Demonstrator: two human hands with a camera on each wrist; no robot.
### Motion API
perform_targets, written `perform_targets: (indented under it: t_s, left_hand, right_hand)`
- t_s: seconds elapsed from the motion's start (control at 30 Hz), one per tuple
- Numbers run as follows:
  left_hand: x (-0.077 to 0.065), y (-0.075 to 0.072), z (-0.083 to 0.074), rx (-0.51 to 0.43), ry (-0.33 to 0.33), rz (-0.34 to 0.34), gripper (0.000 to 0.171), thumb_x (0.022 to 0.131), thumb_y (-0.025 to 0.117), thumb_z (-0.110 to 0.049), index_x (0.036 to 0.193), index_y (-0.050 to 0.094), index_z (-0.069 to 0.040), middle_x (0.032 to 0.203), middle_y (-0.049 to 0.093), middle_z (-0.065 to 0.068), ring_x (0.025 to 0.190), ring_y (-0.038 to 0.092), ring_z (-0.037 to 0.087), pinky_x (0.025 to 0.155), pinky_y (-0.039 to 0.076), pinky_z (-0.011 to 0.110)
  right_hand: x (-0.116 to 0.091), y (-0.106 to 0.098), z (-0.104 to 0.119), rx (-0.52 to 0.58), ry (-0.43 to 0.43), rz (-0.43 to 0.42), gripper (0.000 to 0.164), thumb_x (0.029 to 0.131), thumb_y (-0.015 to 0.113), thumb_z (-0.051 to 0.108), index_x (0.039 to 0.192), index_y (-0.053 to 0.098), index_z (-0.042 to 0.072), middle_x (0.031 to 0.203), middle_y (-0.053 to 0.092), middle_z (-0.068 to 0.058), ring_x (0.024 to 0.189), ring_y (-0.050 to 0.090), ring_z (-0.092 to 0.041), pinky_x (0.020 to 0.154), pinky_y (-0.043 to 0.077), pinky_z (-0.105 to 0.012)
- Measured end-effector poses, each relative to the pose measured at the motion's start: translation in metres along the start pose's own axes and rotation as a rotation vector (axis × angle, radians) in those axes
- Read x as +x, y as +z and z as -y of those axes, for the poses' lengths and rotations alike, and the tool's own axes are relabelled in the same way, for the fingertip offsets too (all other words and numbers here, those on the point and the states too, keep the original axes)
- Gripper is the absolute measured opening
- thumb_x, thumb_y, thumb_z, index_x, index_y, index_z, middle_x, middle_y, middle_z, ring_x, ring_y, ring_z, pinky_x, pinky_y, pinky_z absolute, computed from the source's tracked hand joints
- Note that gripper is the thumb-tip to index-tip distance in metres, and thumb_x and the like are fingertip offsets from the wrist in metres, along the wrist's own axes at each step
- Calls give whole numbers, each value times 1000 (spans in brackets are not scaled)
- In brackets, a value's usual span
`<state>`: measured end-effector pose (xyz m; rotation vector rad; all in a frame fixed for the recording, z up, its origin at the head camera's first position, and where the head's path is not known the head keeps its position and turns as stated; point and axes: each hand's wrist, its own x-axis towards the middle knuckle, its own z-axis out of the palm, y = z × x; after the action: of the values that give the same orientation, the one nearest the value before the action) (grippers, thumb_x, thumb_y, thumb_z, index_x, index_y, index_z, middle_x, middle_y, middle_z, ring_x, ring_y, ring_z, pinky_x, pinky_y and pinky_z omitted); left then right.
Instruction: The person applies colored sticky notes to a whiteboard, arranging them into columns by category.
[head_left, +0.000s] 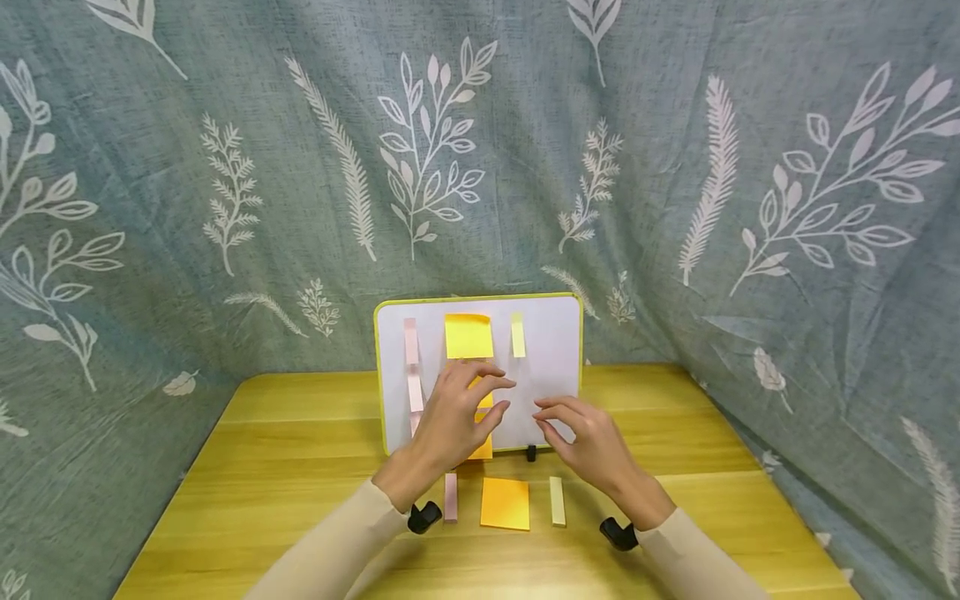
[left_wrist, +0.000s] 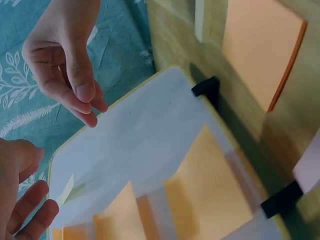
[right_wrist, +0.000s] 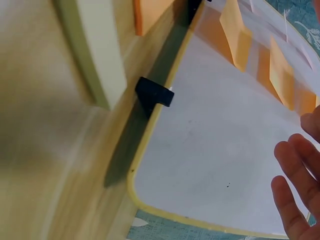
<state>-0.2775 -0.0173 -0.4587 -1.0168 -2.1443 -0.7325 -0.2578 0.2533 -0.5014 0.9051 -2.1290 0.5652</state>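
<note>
A whiteboard [head_left: 551,375] with a yellow-green rim leans upright at the back of the table. My left hand [head_left: 457,412] hovers in front of its middle, fingers loosely bent and holding nothing, hiding part of a column of orange sticky notes [head_left: 482,448]. To the right, before the board's lower right part, my right hand [head_left: 592,442] has its thumb and fingertips near each other; in the left wrist view nothing shows between them. Above the hands, a yellow sticky note [head_left: 468,337] and a pale yellow strip [head_left: 518,335] stick to the board. Pink strips [head_left: 411,342] run down its left side.
On the table in front of the board lie a pink strip pad [head_left: 451,497], an orange note pad [head_left: 505,503] and a pale yellow strip pad [head_left: 557,502]. A black clip foot [head_left: 531,453] supports the board's lower edge. A leaf-patterned curtain [head_left: 480,167] hangs behind.
</note>
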Motion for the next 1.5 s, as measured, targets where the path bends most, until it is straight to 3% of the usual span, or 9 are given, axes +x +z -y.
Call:
perform_targets:
  t_s: [0.3,0.63,0.87,1.1,1.27,1.5]
  left_hand:
    - [-24,9,-11,-12,40,77,28,104,91,-18,131,84,-19,136,80,3,129,76,27,119,60,55]
    - [-50,26,-12,-64,127,168,30,103,93,-20,131,83,-15,130,80,1,118,80,21,105,68,35]
    - [-61,33,-20,-124,81,305,38,108,87,-27,143,77,-17,139,77,2,125,78,20,108,66,34]
    - [-70,43,-28,-127,31,454,52,110,85,-36,156,70,-16,144,74,1,125,76,18,109,65,33]
    - [-75,51,-30,-98,24,492,57,109,85,-41,159,68,-18,148,74,0,130,76,17,112,65,34]
    - [-78,58,-32,-82,14,551,56,110,84,-46,157,70,-20,150,74,-2,135,74,17,118,62,34]
  right_hand:
    - [-24,-10,0,12,20,73,28,84,98,-7,104,88,10,116,89,-11,95,88,-25,77,71,-34]
    - [-50,-16,2,35,62,205,23,90,99,1,108,89,11,118,88,-10,94,86,-21,76,71,-34]
    - [-62,-20,4,91,129,402,23,99,95,13,121,89,10,128,87,-11,113,86,-29,92,73,-44]
    - [-70,-24,6,104,196,586,37,106,90,33,136,85,11,143,82,-10,130,80,-33,106,68,-54]
    - [-73,-24,6,92,235,656,44,105,90,41,138,84,13,149,78,-6,136,77,-30,111,66,-55]
    - [-76,-22,7,64,242,678,47,103,91,48,136,84,16,150,77,-4,137,75,-29,113,65,-55]
